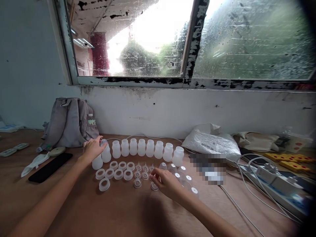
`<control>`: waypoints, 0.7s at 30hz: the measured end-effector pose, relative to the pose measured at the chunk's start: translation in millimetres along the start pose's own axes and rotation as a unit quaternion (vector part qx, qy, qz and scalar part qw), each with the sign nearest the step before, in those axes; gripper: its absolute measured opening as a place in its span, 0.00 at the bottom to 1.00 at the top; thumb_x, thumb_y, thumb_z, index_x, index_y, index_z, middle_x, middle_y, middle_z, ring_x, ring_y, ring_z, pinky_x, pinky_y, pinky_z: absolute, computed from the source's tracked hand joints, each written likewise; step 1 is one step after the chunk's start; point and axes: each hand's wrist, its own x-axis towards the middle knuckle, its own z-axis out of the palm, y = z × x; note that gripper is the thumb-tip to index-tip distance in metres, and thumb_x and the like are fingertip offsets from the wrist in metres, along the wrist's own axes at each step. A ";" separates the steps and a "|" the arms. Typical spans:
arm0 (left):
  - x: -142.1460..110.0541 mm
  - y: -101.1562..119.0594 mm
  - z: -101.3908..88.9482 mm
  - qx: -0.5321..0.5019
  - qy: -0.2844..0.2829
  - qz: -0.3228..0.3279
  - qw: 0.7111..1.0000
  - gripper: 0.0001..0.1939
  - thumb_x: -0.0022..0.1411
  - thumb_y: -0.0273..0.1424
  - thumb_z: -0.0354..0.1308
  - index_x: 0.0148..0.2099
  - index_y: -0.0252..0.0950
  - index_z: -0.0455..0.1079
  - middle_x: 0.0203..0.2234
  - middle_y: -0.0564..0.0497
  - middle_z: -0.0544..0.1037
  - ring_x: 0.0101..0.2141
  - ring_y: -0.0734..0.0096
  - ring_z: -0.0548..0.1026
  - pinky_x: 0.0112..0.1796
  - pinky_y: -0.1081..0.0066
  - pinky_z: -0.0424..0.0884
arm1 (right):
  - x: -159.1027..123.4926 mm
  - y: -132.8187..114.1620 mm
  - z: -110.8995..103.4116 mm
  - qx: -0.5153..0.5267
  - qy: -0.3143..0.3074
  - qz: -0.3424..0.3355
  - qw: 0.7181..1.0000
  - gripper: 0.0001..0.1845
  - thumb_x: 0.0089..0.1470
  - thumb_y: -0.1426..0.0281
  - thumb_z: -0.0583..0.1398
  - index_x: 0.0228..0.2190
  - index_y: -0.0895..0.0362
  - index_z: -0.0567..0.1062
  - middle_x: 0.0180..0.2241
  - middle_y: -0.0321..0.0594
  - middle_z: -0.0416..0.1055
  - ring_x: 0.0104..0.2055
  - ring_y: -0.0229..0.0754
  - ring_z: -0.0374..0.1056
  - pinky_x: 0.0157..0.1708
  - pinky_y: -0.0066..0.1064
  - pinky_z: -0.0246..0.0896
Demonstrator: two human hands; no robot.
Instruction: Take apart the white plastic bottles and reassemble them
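My left hand (93, 149) is closed around the clear-topped upper end of a milky plastic baby bottle (106, 154) at the left end of a curved row. Another bottle (97, 162) stands just below that hand, and several open-necked bottles (149, 148) continue the row to the right. My right hand (165, 181) is over the clear bottle nipples (137, 183), its fingers curled together; what they pinch is hidden. One nipple (154, 187) lies beneath these fingers. White collar rings (104, 185) lie left of the nipples. Clear dome caps (194, 191) are to the right, partly behind my right hand.
A grey backpack (70, 121) leans on the wall at left, with a black phone (50, 168) before it. At right are a silvery plastic package (212, 143), cables and a white power strip (278, 187). A window (133, 39) is above the table.
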 end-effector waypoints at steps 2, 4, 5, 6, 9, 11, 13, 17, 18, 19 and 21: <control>-5.1 4.6 -2.2 -0.003 0.056 0.018 0.998 0.25 0.54 0.41 0.49 0.52 0.34 0.61 0.45 0.42 0.70 0.45 0.52 0.66 0.41 0.60 0.61 | -0.2 1.6 1.2 -0.015 -0.004 0.003 1.000 0.08 0.52 0.69 0.50 0.30 0.55 0.68 0.27 0.38 0.70 0.28 0.38 0.63 0.26 0.26 0.51; -15.8 14.2 -3.3 -0.027 0.124 0.073 0.989 0.21 0.55 0.38 0.50 0.49 0.34 0.62 0.48 0.42 0.67 0.46 0.54 0.65 0.44 0.61 0.60 | -0.2 3.1 1.9 -0.031 -0.007 0.010 0.999 0.07 0.50 0.73 0.51 0.31 0.56 0.68 0.28 0.39 0.70 0.29 0.39 0.64 0.27 0.26 0.51; -24.0 21.1 -2.7 -0.050 0.146 0.114 0.981 0.17 0.56 0.36 0.50 0.46 0.34 0.64 0.46 0.43 0.68 0.45 0.56 0.66 0.44 0.62 0.60 | -0.3 3.8 2.2 -0.038 -0.007 0.013 0.999 0.08 0.50 0.74 0.51 0.31 0.56 0.68 0.28 0.39 0.70 0.29 0.39 0.64 0.27 0.26 0.51; -34.1 29.1 -1.0 -0.078 0.146 0.157 0.974 0.13 0.57 0.35 0.49 0.42 0.35 0.66 0.43 0.44 0.70 0.43 0.59 0.67 0.44 0.63 0.61 | -0.3 4.5 2.5 -0.044 -0.008 0.015 0.999 0.09 0.49 0.75 0.50 0.32 0.56 0.68 0.28 0.40 0.70 0.29 0.39 0.64 0.27 0.26 0.51; -72.2 55.2 12.1 -0.137 0.065 0.265 0.952 0.08 0.58 0.32 0.48 0.36 0.35 0.66 0.33 0.48 0.72 0.37 0.65 0.69 0.40 0.66 0.63 | -0.7 6.5 5.6 -0.060 -0.017 0.020 0.998 0.10 0.49 0.77 0.50 0.33 0.58 0.69 0.29 0.41 0.70 0.30 0.40 0.64 0.28 0.26 0.51; -97.1 68.5 26.5 -0.132 0.027 0.305 0.943 0.07 0.57 0.31 0.49 0.37 0.36 0.66 0.33 0.49 0.72 0.37 0.64 0.68 0.40 0.64 0.63 | -1.4 7.7 9.9 -0.079 -0.028 0.026 0.996 0.11 0.48 0.78 0.51 0.34 0.59 0.69 0.29 0.43 0.70 0.32 0.41 0.65 0.29 0.27 0.52; -115.0 75.0 42.0 -0.117 0.042 0.307 0.944 0.09 0.57 0.31 0.50 0.40 0.35 0.66 0.37 0.46 0.72 0.41 0.60 0.67 0.42 0.60 0.61 | -2.3 8.7 14.9 -0.099 -0.040 0.035 0.994 0.13 0.47 0.79 0.51 0.35 0.61 0.69 0.31 0.45 0.71 0.34 0.43 0.66 0.30 0.28 0.51; -126.6 73.6 61.9 -0.103 0.053 0.299 0.947 0.08 0.57 0.30 0.50 0.39 0.34 0.66 0.41 0.44 0.71 0.43 0.56 0.66 0.44 0.56 0.60 | -3.5 9.4 21.1 -0.113 -0.076 0.067 0.988 0.13 0.48 0.79 0.50 0.36 0.63 0.69 0.33 0.48 0.71 0.34 0.44 0.66 0.30 0.29 0.51; -126.6 72.6 63.1 -0.110 0.048 0.298 0.947 0.07 0.57 0.29 0.49 0.38 0.35 0.66 0.41 0.44 0.71 0.43 0.56 0.66 0.44 0.56 0.61 | -3.5 9.2 21.1 -0.112 -0.079 0.072 0.988 0.12 0.48 0.78 0.50 0.35 0.62 0.69 0.33 0.47 0.71 0.34 0.44 0.67 0.30 0.29 0.51; -126.3 71.9 62.8 -0.122 0.039 0.298 0.946 0.06 0.57 0.29 0.49 0.37 0.35 0.66 0.40 0.44 0.71 0.44 0.56 0.66 0.44 0.56 0.61 | -3.5 8.8 20.7 -0.109 -0.078 0.073 0.988 0.12 0.48 0.78 0.50 0.35 0.62 0.69 0.33 0.47 0.71 0.34 0.44 0.67 0.29 0.29 0.51; -126.4 71.7 58.3 -0.160 0.017 0.298 0.941 0.05 0.58 0.29 0.48 0.35 0.36 0.65 0.41 0.45 0.70 0.44 0.58 0.66 0.44 0.58 0.63 | -3.7 6.1 18.9 -0.100 -0.069 0.071 0.990 0.11 0.48 0.77 0.51 0.34 0.60 0.69 0.32 0.45 0.71 0.34 0.44 0.67 0.29 0.28 0.50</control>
